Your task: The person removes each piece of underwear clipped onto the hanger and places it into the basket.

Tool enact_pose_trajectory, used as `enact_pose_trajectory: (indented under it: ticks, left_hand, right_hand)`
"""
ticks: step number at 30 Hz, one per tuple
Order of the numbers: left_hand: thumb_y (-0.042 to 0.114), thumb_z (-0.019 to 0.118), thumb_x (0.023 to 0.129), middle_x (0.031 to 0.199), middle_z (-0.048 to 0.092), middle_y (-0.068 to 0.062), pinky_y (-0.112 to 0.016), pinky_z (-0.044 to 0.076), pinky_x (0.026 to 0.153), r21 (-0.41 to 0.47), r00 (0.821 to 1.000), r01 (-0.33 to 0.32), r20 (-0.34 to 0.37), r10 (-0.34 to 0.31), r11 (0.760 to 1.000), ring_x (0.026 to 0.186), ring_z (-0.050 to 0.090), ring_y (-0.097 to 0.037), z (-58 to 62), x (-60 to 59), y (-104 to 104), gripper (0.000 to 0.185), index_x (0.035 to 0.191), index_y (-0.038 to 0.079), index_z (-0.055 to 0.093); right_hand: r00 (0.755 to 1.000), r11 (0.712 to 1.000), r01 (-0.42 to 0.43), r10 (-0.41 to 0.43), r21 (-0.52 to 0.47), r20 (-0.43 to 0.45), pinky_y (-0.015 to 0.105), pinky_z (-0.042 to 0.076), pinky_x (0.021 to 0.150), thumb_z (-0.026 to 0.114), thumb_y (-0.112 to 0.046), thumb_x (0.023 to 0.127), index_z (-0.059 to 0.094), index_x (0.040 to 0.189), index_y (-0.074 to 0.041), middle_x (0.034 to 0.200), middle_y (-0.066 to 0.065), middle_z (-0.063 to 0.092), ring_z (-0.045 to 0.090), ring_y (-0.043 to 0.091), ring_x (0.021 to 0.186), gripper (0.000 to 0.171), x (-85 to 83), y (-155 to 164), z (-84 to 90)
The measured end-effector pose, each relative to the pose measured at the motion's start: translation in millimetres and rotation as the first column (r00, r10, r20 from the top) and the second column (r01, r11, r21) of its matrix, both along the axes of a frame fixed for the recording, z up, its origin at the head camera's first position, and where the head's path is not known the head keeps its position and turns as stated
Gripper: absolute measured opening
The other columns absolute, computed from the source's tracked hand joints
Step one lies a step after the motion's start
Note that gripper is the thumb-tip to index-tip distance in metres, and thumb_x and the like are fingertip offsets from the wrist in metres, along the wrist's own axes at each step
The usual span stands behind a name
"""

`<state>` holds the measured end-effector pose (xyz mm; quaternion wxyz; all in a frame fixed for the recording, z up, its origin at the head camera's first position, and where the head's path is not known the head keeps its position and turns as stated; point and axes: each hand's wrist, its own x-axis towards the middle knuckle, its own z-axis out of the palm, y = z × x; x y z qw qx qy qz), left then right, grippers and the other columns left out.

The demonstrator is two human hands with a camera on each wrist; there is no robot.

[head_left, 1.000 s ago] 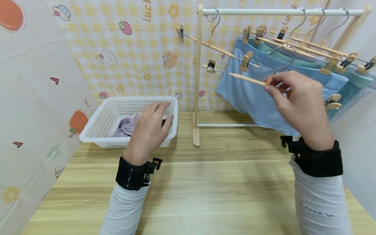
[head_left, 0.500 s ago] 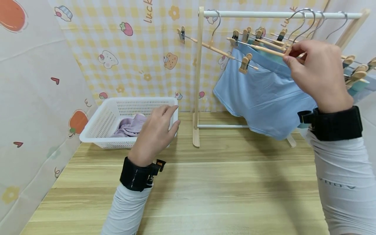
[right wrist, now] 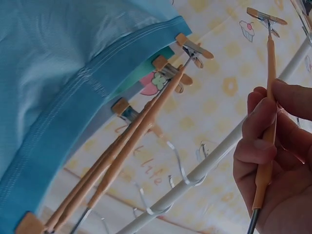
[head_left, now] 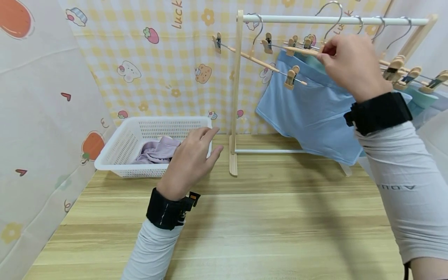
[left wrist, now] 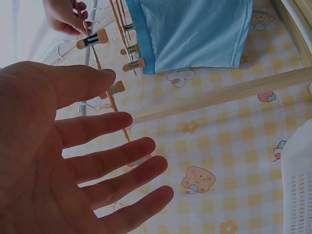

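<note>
The wooden drying rack [head_left: 236, 97] stands on the table [head_left: 245, 225], its white rail [head_left: 297, 18] across the top. The right arm is raised, the right hand [head_left: 344, 64] up by the rail, fingers [right wrist: 265, 129] curled round the bar of one empty clip hanger [head_left: 297, 49] — the bar runs through the grip, its hook above the rail. One blue garment [head_left: 308, 112] hangs just below. The left hand [head_left: 190, 161] hovers beside the single white basket [head_left: 119, 149], fingers [left wrist: 122, 161] spread and relaxed, holding nothing.
</note>
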<state>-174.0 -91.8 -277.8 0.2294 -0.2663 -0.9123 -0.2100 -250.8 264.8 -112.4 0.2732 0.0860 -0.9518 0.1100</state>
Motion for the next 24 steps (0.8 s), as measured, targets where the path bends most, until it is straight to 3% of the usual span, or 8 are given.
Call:
enact_pose_trajectory:
  ticks: [9,19,24]
  left_hand:
    - [0.025,0.071,0.106,0.142,0.065,-0.023,-0.055,0.054,0.111,-0.005,1.000,0.019,-0.006,-0.019,1.000,0.135,0.061,-0.040,-0.1,1.0,2,0.053,0.152,0.001,0.058]
    - [0.026,0.072,0.105,0.141,0.066,-0.021,-0.053,0.056,0.109,-0.026,1.000,0.021,-0.004,-0.021,0.999,0.133,0.062,-0.038,-0.3,0.3,6,0.054,0.152,0.001,0.059]
    - [0.027,0.071,0.106,0.142,0.065,-0.021,-0.053,0.056,0.108,-0.031,1.000,0.023,0.007,-0.023,0.999,0.134,0.061,-0.038,-1.4,0.1,7,0.054,0.152,0.002,0.058]
  right_hand:
    - [0.999,0.998,-0.035,0.035,0.058,0.002,0.033,0.035,0.065,0.054,-0.017,0.113,0.074,0.113,0.012,0.107,0.032,0.071,0.053,0.030,0.081,0.035,-27.6,-24,13.1]
    - [0.998,0.997,-0.049,0.046,0.065,0.045,0.041,0.036,0.070,0.049,-0.012,0.114,0.074,0.116,0.014,0.110,0.035,0.070,0.052,0.032,0.078,0.036,-44.1,-40,15.0]
    - [0.993,0.996,-0.067,0.060,0.064,0.098,0.040,0.038,0.069,0.048,-0.013,0.115,0.073,0.120,0.013,0.115,0.034,0.071,0.053,0.031,0.077,0.036,-48.1,-52,15.3]
